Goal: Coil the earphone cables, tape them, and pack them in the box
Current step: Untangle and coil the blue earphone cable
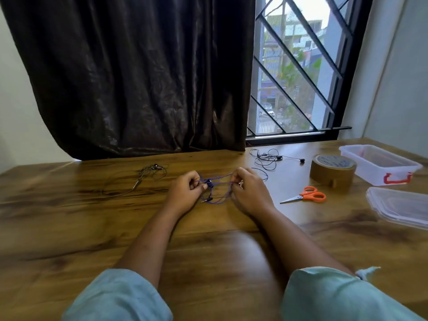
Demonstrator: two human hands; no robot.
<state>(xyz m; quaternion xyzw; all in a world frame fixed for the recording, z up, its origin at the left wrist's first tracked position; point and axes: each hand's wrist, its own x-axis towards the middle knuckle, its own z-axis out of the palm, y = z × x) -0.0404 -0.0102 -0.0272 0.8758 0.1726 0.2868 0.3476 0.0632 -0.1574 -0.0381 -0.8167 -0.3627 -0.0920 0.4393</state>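
Note:
A blue-purple earphone cable [216,180] is stretched between my two hands over the middle of the wooden table [92,228]. My left hand [185,191] pinches its left end; my right hand [249,193] pinches the right end. Loose loops and the jack plug [206,200] hang down between them. A black earphone cable [266,158] lies tangled at the back right. A grey earphone cable [148,173] lies uncoiled at the back left. The clear plastic box [379,164] with a red latch stands at the far right.
A roll of brown tape [332,170] stands just left of the box. Orange-handled scissors [305,196] lie in front of the tape. The clear lid [400,206] rests at the right edge. A dark curtain [139,77] and a barred window [298,66] back the table.

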